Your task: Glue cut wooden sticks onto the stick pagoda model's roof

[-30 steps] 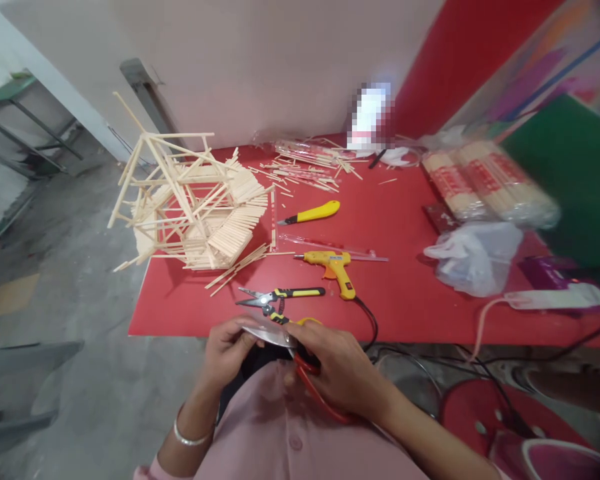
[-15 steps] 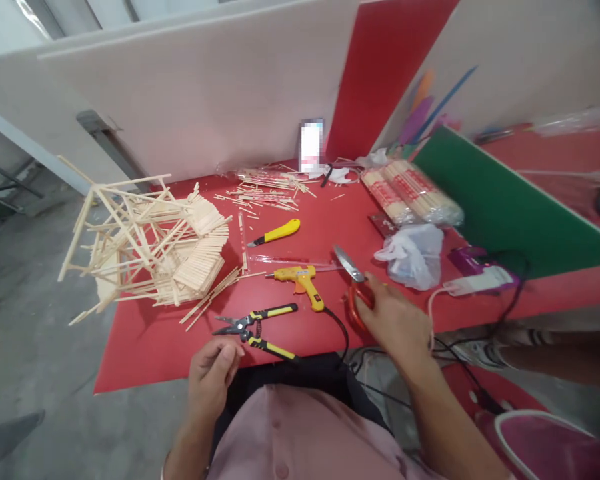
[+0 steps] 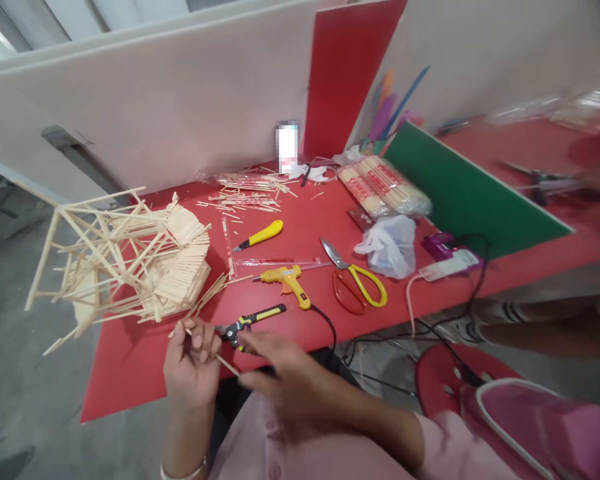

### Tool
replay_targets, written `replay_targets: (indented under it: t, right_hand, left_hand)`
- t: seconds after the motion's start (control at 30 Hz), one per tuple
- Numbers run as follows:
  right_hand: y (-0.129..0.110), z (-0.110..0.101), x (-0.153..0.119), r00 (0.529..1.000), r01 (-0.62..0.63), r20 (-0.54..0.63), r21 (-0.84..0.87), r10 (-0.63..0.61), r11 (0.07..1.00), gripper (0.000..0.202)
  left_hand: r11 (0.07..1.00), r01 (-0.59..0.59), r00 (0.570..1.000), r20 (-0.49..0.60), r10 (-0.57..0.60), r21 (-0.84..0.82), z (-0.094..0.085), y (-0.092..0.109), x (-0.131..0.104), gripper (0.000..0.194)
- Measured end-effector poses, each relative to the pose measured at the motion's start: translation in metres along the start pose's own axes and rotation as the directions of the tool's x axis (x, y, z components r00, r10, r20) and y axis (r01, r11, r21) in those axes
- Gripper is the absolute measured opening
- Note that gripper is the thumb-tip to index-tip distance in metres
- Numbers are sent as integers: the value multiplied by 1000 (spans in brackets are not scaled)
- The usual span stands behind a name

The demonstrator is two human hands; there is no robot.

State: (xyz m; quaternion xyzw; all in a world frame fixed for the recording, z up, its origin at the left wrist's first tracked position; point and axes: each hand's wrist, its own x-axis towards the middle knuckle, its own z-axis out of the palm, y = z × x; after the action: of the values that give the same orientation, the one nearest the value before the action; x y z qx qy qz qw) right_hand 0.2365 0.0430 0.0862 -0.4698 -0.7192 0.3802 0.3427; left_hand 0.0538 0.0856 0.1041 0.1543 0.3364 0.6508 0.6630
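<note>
My left hand [image 3: 192,370] is closed around a thin wooden stick [image 3: 227,364], whose lower end slants out toward the right. My right hand [image 3: 300,379], slightly blurred, has thumb and fingers apart around that end; I see no firm grip there. Behind the hands lie yellow-and-black pliers [image 3: 265,314], partly covered by my right hand. A yellow glue gun [image 3: 291,283] rests farther back, with scissors [image 3: 351,270] with red and yellow handles to its right. To the left stands a framework of glued wooden sticks [image 3: 185,267].
A yellow craft knife [image 3: 266,232] lies behind the glue gun. Loose sticks [image 3: 253,201], wrapped stick bundles [image 3: 380,183] and a white plastic bag [image 3: 393,247] sit farther back. A green board [image 3: 475,193] stands at the right. Cables [image 3: 325,320] hang over the front edge.
My right hand has let go of the scissors, now lying on the table, and moved left toward my left hand. A stick now shows in my left hand. The view has shifted right.
</note>
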Motion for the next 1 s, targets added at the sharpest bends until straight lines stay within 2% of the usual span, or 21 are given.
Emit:
replay_targets:
  t: [0.03,0.07,0.1,0.2,0.27,0.37,0.43,0.57,0.73,0.83,0.9,0.97,1.0]
  right_hand:
    - [-6,13,1,995,13,97,71,-20,997,34]
    - [-9,22,2,992,3,127,103,-16,995,21]
    - [-12,28,3,991,-5,132,114,-11,993,17]
    - [-12,31,5,999,-46,30,80,43,996,33]
    - [-10,27,7,995,-91,-23,78,93,993,30]
    - [-3,20,10,977,-172,-109,114,184,979,27]
    - [2,16,14,960,-180,-190,134,204,974,30]
    - [9,8,22,945,-93,-308,78,113,993,29]
    - [8,-2,26,953,9,-298,-147,-53,989,29]
    - [6,-11,25,939,-9,-341,-177,-53,984,32]
    - [6,-15,26,928,-26,-370,-157,-35,987,32]
    - [4,-14,27,930,-12,-366,-147,-43,989,31]
    - [4,-11,27,934,4,-352,-154,-58,988,29]
  left_hand:
    - [999,5,1000,12,-5,-36,2,1,3,17]
    - [998,1,1000,20,0,-61,3,3,5,18]
    - [997,-8,1000,24,10,-73,3,4,7,20]
    - [998,-38,999,25,39,-47,-1,6,11,26]
    - [998,-67,998,1,67,12,-5,4,13,30]
    - [966,-154,979,-100,178,206,-11,0,14,30]
    - [918,-180,955,-162,249,353,-15,-3,15,30]
    - [878,-148,948,-187,257,455,-22,-5,12,33]
    - [865,-153,949,-171,263,478,-25,-2,9,35]
    - [844,-261,909,-175,378,468,-27,4,12,28]
    - [815,-327,888,-141,438,478,-28,6,13,43]
    - [786,-316,898,-100,428,531,-27,5,13,52]
    - [782,-276,917,-91,388,559,-25,4,13,49]
